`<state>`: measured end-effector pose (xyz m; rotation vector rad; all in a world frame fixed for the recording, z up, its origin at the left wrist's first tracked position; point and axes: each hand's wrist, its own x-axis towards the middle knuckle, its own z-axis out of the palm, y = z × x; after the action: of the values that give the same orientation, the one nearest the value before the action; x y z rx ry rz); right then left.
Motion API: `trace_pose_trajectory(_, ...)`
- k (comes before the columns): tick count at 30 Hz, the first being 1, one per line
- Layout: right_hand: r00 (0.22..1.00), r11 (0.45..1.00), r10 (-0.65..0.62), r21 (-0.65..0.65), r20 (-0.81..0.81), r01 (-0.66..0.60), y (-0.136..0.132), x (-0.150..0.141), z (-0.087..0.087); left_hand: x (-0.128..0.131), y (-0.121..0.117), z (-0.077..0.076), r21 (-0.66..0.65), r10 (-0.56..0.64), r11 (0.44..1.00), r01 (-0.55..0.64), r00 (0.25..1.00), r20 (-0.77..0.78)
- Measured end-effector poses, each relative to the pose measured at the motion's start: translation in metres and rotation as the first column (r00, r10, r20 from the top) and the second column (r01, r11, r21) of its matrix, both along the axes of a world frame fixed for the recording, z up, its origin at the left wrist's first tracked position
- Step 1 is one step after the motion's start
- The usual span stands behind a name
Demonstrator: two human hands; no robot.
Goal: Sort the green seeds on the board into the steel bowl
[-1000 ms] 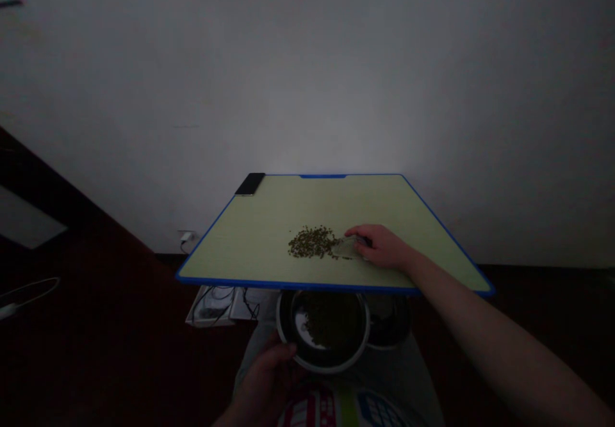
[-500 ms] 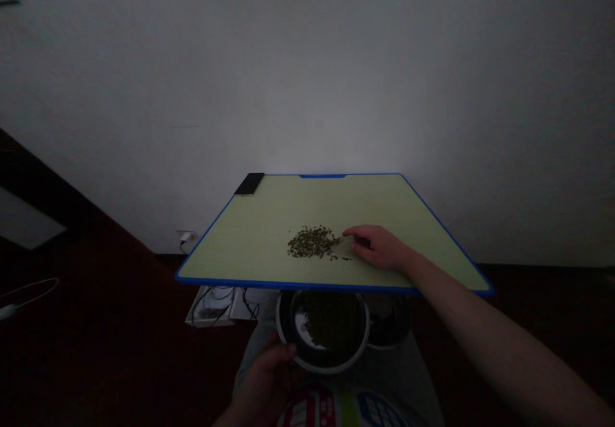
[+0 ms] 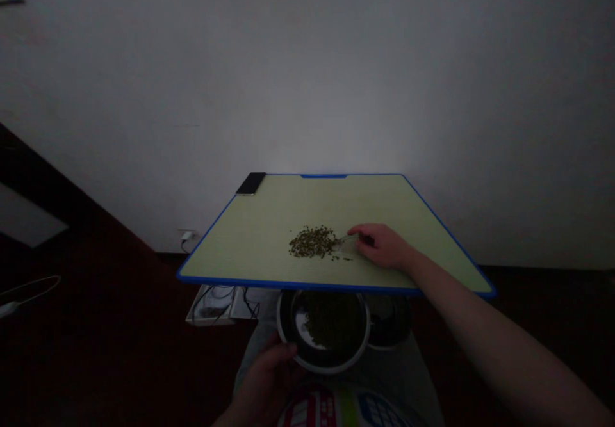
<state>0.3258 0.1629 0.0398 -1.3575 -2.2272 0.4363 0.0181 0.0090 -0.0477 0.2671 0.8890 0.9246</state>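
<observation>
Olive-green seeds [image 3: 313, 242] in one pile touch the clear plastic piece [image 3: 346, 242] my right fingers [image 3: 369, 230] pinch; my left hand [image 3: 264, 379] grips one steel bowl [image 3: 323, 369].

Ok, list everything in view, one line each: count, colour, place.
board: 1, pale green with blue edge, ahead of person
seeds: one heap, dark green, mid-board
phone: 1, black, board's far left corner
clear scraper: 1, translucent, right of heap
metal bowl: 1, silver with pale rim, below board's near edge, seeds inside
second bowl: 1, dark, right of metal bowl
wall socket: 1, white, plug in, far left
cables: several, black, on white item under board's left side
left hand: 1, on metal bowl
right hand: 1, fingers on clear scraper
</observation>
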Motion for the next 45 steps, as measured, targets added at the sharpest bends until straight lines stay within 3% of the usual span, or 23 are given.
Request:
trace_pose_trajectory(12,0.999,0.999,0.016,0.035,0.036,-0.018,0.0059,0.0002,-0.0032,-0.0023,-0.0007,-0.0048,0.019,-0.074,0.997,0.074,0.997,0.001)
trace_pose_trajectory(22,0.999,0.999,0.038,0.013,0.018,-0.038,0.0036,0.0006,-0.0013,-0.0015,-0.0008,-0.0033,0.023,-0.013,1.0,0.012,0.999,0.035)
trace_pose_trajectory(26,0.998,0.998,0.057,-0.013,0.005,-0.057,0.0028,0.0011,-0.0002,-0.0015,-0.0009,-0.0014,0.018,-0.052,0.998,0.052,0.999,0.01)
trace_pose_trajectory(30,0.999,0.999,0.05,-0.002,-0.004,-0.05,0.0031,0.0015,-0.0002,-0.0002,-0.0008,0.0006,0.002,0.008,1.0,-0.008,1.0,0.025)
trace_pose_trajectory(45,0.998,0.999,0.054,0.003,0.02,-0.054,0.0034,0.0002,-0.0012,-0.001,-0.0002,0.0018,0.014,-0.046,0.999,0.046,0.999,0.015)
